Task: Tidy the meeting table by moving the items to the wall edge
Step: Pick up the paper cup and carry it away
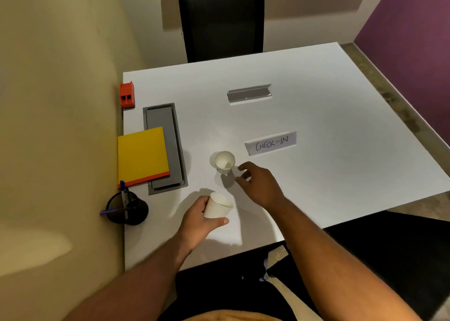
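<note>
Left hand (pixel 197 219) is gripping a white paper cup (pixel 217 207) around its side wall, tilted, near the table's (pixel 341 125) 6 o'clock edge. Right hand (pixel 259 184) is holding nothing, fingers loosely curled, reaching at a second paper cup (pixel 224 161) standing upright just at its 10 o'clock; contact unclear. Both cups are looking empty. Judging them light, thin-walled, crushable: take mid-wall, light squeeze. Black pen holder (pixel 129 210) at 9 o'clock from the held cup is carrying pens, already at the wall. Yellow notebook (pixel 142 156) and orange block (pixel 127 95) are also sitting wall-side. CHECK-IN sign (pixel 271 144) is sitting mid-table.
</note>
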The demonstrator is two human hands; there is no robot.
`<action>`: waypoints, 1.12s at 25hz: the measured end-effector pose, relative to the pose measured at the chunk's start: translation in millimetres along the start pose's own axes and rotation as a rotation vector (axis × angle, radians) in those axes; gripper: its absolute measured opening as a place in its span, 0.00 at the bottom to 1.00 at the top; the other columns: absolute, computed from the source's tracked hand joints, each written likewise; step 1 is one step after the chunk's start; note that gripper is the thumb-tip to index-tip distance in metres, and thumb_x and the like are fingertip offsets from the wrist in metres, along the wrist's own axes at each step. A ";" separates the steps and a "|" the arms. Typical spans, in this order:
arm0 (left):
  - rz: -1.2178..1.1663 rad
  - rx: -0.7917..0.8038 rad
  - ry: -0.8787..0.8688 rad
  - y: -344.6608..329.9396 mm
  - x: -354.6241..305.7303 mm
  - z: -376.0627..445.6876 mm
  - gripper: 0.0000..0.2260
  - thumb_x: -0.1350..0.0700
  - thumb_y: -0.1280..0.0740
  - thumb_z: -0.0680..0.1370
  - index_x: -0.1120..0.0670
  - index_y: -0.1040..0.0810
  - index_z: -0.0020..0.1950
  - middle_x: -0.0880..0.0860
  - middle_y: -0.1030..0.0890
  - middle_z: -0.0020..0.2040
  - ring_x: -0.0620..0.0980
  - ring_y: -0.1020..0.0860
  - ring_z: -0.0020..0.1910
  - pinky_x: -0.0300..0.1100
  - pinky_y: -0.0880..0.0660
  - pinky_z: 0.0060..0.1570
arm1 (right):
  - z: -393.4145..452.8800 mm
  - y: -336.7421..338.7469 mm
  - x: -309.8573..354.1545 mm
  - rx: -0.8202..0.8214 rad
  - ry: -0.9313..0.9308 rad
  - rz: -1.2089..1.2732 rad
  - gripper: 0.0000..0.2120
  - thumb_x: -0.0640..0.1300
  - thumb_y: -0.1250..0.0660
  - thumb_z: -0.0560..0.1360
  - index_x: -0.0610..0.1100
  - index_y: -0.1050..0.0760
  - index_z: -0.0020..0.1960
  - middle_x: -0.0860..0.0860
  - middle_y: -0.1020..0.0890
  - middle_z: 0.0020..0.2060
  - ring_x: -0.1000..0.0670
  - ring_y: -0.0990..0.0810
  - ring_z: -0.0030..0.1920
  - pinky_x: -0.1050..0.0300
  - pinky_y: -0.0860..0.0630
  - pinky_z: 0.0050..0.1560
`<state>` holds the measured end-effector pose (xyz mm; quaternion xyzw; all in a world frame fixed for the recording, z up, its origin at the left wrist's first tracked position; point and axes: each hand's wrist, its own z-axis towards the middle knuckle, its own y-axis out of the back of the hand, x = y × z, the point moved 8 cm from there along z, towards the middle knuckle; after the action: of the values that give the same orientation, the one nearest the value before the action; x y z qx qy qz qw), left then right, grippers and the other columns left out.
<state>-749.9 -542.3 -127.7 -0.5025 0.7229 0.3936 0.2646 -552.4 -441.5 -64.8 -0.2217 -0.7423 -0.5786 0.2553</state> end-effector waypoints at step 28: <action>0.045 -0.098 -0.513 -478.6 -276.5 -189.0 0.34 0.48 0.16 0.65 0.41 0.27 0.67 0.45 0.21 0.63 0.49 0.20 0.60 0.47 0.18 0.57 | -309.8 393.6 -328.4 -0.140 0.073 0.315 0.11 0.52 0.22 0.73 0.55 0.17 0.54 0.56 0.16 0.42 0.55 0.21 0.38 0.55 0.19 0.46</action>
<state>-201.9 -645.4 46.3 -0.3823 0.6234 0.5483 0.4057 -15.3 -662.3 82.0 -0.3316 -0.6466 -0.5891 0.3535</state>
